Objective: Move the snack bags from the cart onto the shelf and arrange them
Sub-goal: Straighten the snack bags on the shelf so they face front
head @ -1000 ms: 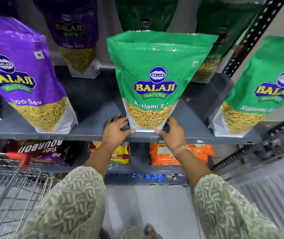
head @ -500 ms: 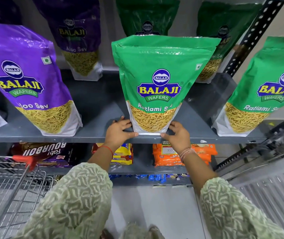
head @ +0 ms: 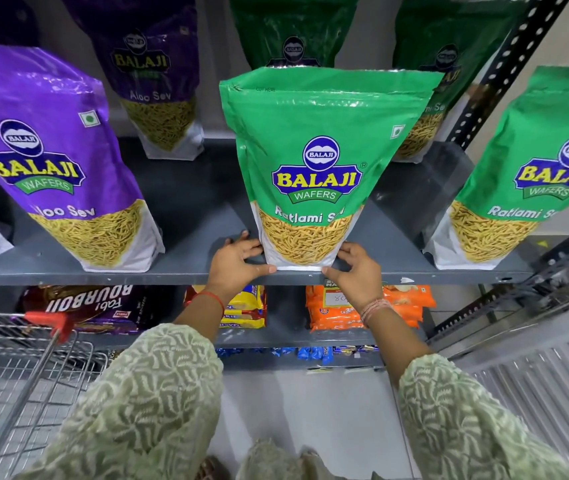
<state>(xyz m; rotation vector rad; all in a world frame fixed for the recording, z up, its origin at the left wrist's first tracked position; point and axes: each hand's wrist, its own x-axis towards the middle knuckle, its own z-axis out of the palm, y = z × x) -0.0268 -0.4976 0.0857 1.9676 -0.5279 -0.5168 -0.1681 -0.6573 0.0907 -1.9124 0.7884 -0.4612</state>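
Note:
A green Ratlami Sev bag [head: 317, 161] stands upright at the front edge of the grey shelf [head: 193, 216]. My left hand [head: 236, 259] holds its lower left corner, thumb along the base. My right hand [head: 357, 268] holds the lower right corner the same way. Another green bag [head: 525, 174] stands to its right, a purple Aloo Sev bag [head: 54, 161] to its left. Further back stand a second purple bag [head: 158, 84] and two green bags [head: 290, 32], [head: 445, 64]. The wire cart [head: 16, 382] is at lower left; I see no bags in its visible part.
The shelf below carries a Bourbon biscuit pack [head: 82, 306], yellow packs [head: 245, 306] and orange packs [head: 342, 306]. A perforated black upright [head: 511, 67] frames the shelf on the right. A ribbed metal panel [head: 535, 375] lies at lower right.
The view has dropped slightly, so the bags sit a little lower in frame. Both hands stay at the green bag's bottom corners; the bag stands about where it was.

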